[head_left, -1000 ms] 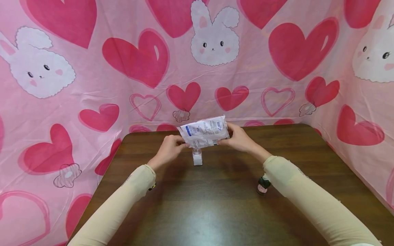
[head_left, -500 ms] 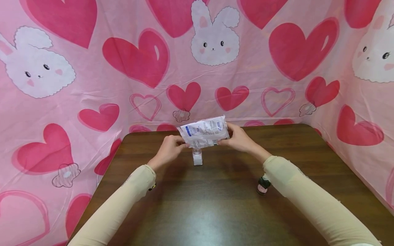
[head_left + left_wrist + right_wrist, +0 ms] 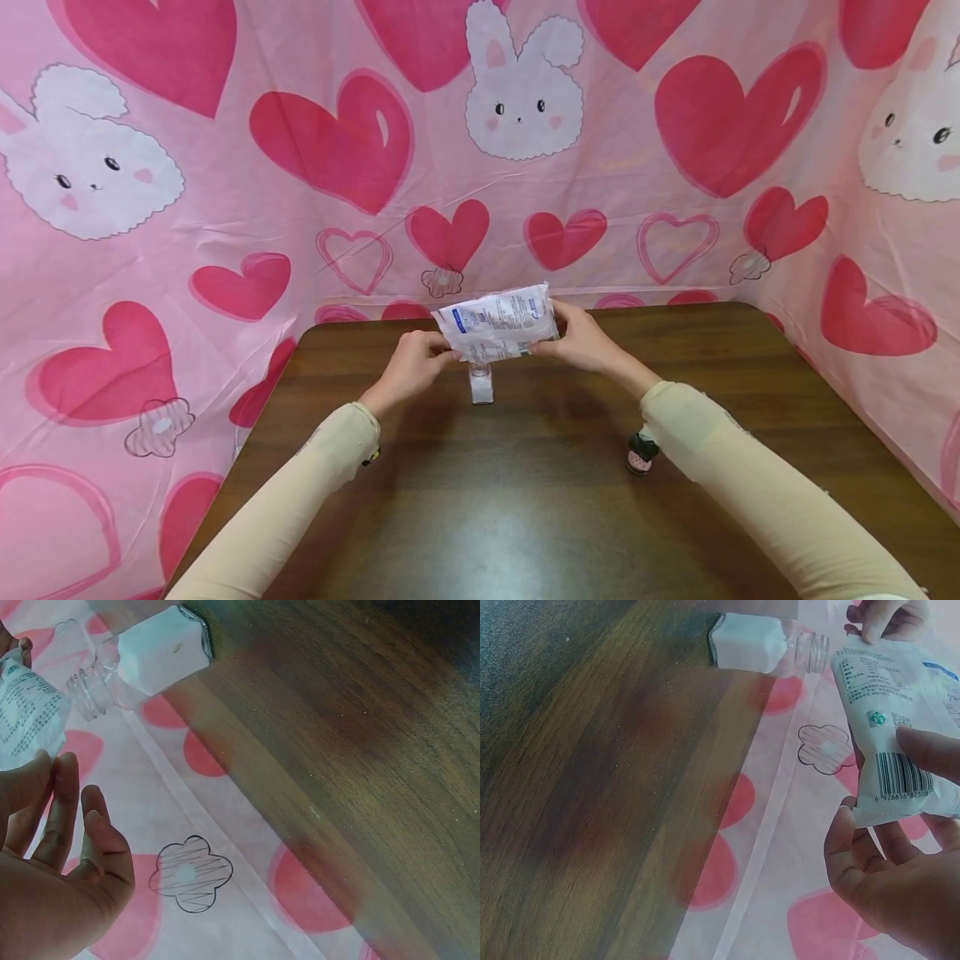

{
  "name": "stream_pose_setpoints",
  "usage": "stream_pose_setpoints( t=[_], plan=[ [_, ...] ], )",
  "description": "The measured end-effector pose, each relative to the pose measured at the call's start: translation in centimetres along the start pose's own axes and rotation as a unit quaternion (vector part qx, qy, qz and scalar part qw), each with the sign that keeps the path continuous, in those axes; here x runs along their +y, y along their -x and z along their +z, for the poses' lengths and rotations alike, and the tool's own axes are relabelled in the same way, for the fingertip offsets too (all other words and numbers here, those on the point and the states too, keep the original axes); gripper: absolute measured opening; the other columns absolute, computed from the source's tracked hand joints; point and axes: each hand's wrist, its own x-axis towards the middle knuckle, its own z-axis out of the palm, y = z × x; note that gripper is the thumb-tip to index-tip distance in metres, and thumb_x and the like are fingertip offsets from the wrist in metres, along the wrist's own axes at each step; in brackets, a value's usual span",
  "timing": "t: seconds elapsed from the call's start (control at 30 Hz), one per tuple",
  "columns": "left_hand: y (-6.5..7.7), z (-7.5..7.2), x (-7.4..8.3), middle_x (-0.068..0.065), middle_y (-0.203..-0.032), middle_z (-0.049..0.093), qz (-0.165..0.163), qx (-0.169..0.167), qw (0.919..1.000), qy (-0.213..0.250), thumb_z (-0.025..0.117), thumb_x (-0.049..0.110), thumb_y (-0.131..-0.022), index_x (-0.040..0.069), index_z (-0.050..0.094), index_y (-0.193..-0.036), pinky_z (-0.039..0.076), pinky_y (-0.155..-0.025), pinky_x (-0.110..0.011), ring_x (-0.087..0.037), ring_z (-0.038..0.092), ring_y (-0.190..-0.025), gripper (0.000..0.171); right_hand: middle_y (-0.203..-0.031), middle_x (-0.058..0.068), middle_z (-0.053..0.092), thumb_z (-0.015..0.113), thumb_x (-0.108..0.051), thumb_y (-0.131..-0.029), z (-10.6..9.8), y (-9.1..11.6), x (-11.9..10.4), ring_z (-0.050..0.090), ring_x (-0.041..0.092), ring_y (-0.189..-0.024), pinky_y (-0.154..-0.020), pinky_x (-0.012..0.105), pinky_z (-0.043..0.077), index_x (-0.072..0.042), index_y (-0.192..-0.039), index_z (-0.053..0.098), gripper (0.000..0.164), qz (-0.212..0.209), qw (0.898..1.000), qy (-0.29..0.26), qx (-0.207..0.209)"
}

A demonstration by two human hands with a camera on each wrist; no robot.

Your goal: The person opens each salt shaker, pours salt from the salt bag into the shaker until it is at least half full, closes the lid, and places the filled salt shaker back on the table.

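Observation:
A white printed packet [image 3: 501,323] is held tilted above a small clear glass jar [image 3: 482,387]. The jar stands upright with no lid on its threaded neck, and white contents fill most of its body. My left hand [image 3: 412,365] pinches the packet's lower left corner between thumb and fingers. My right hand [image 3: 581,337] grips its other end, thumb on the front beside a barcode, as the right wrist view shows. In the left wrist view the packet's corner [image 3: 34,712] is close to the jar's mouth; whether they touch, I cannot tell.
The brown wooden table [image 3: 495,500] carries the jar near its far side. Pale specks dot the tabletop in the right wrist view. A pink cloth [image 3: 525,183] with hearts and rabbits hangs behind. A small pink round thing [image 3: 639,461] shows below the right sleeve.

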Motion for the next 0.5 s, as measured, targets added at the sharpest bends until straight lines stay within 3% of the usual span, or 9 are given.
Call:
stream_pose_setpoints(
  t=[0.5],
  plan=[
    [0.13,0.00,0.12,-0.007,-0.097,0.078,-0.002,0.002,1.0000,0.000,0.081,0.005,-0.092,0.004,0.083,-0.105,0.050,-0.061,-0.031,-0.017,0.057,-0.068,0.013,-0.122,0.018,0.070,0.086,-0.002,-0.084,-0.01,0.04,-0.18,0.067,0.033,-0.102,-0.085,0.047,0.057,-0.001,-0.137,0.061,0.059,0.001,1.000,0.002,-0.002]
  ],
)
